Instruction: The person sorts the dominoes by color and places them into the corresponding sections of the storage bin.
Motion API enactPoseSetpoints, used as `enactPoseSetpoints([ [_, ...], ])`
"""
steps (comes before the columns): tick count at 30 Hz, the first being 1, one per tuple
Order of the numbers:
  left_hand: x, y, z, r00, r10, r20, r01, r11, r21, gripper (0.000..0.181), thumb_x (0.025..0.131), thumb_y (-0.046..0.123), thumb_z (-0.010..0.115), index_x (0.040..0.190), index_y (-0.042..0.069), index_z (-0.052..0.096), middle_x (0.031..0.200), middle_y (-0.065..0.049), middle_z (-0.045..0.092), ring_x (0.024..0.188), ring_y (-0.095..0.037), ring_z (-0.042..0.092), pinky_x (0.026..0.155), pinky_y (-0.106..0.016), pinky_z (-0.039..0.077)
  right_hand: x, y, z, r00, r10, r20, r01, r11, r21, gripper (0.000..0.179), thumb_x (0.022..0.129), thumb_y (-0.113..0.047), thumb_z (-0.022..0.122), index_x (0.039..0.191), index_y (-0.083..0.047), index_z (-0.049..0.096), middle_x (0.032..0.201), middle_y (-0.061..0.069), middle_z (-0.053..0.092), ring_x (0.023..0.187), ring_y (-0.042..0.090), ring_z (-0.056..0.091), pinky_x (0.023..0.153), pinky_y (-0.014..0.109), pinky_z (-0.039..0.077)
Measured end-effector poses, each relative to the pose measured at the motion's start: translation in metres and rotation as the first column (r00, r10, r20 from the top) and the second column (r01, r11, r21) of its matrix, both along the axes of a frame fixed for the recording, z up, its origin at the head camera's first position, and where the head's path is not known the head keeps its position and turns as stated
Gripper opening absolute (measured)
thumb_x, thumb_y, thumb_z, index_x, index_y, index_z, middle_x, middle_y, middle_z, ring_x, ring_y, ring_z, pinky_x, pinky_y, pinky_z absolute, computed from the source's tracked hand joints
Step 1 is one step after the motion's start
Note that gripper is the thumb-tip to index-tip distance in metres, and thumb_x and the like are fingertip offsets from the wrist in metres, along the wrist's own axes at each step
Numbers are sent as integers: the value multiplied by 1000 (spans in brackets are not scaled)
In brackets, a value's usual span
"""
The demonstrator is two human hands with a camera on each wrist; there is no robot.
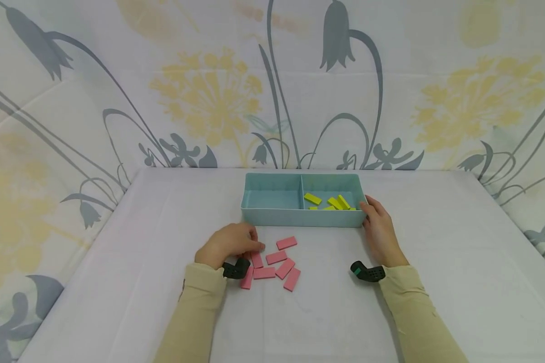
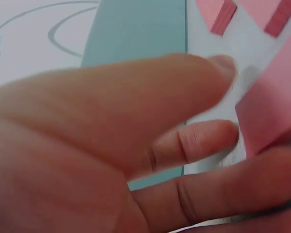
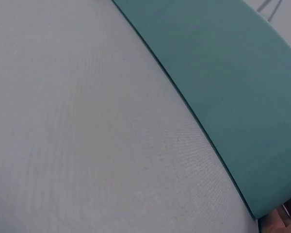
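Note:
A light blue-green two-compartment box [image 1: 272,217] stands on the table. Yellow blocks [image 1: 312,198] lie in its right compartment. At the box's front right corner, my right hand [image 1: 382,233] holds the wall, with a digit over the rim; the right wrist view catches only a bit of that hand [image 3: 280,222] by the corner. My left hand [image 1: 230,243] reaches over the left side of a group of pink blocks [image 1: 264,273]. In the left wrist view its thumb and fingers [image 2: 203,141] stand apart, close beside a pink block [image 2: 271,102].
A white cloth [image 1: 327,312] covers the table. Several pink blocks lie loose in front of the box, flat on the cloth. The box's left compartment [image 1: 273,198] shows its bare floor. Behind the table hangs a flower-patterned curtain [image 1: 295,91].

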State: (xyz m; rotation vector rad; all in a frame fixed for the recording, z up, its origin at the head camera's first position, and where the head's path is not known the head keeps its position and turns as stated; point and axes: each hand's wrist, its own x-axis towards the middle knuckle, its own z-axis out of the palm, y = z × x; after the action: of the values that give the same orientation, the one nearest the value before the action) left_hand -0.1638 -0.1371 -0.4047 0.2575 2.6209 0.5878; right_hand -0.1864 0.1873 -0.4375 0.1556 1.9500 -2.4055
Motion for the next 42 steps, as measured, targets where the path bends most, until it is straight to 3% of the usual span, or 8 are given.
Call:
enactPoseSetpoints([
  [5,5,7,4,998,-21,-56,18,998,-58,19,77,32,65,74,15,56,62,1,52,59,-14,48,51,-28,37,0,0,-1,1000,10,-2,-10,1000,-3,61,94,-31,44,142,-4,17,147,7,11,132,15,16,105,29,17],
  [15,6,12,4,998,-44,-42,41,996,-81,8,76,22,59,74,16,55,68,2,53,64,-15,49,54,-28,37,1,0,0,1000,12,-9,-12,1000,6,61,94,-32,44,142,-5,16,147,7,11,132,15,16,106,29,17],
  [24,1,0,1,997,-74,-26,74,997,11,9,79,23,54,78,17,61,69,2,53,67,-14,48,58,-27,38,-1,-3,1,1000,13,-7,-13,1000,10,60,95,-31,43,142,-5,16,147,7,10,132,16,16,106,30,17],
  [29,-2,-7,-3,997,-73,12,71,989,132,12,80,25,58,77,15,63,65,1,53,61,-13,48,57,-27,39,-2,-2,-1,1000,6,-4,-6,1000,14,61,94,-32,44,141,-5,18,147,7,12,132,16,17,106,30,18],
  [32,-3,-11,-6,995,-89,55,72,965,252,18,83,28,60,76,12,61,60,1,50,56,-13,47,55,-26,38,0,-1,-1,1000,5,-7,-5,1000,16,62,93,-33,45,141,-5,18,147,7,12,132,15,17,106,30,17],
  [37,-7,-18,-12,986,-126,105,66,893,444,22,83,31,62,81,9,61,65,-3,52,58,-15,50,57,-27,44,1,0,-1,1000,7,-12,-6,1000,20,62,93,-32,45,141,-4,18,147,8,12,132,16,17,106,30,17],
  [42,-9,-26,-15,981,-124,147,23,837,547,21,82,29,64,90,9,61,76,-8,58,65,-19,54,61,-31,48,1,0,1,1000,7,-16,-7,1000,24,61,94,-32,44,141,-4,17,147,7,12,132,16,18,105,30,18],
])
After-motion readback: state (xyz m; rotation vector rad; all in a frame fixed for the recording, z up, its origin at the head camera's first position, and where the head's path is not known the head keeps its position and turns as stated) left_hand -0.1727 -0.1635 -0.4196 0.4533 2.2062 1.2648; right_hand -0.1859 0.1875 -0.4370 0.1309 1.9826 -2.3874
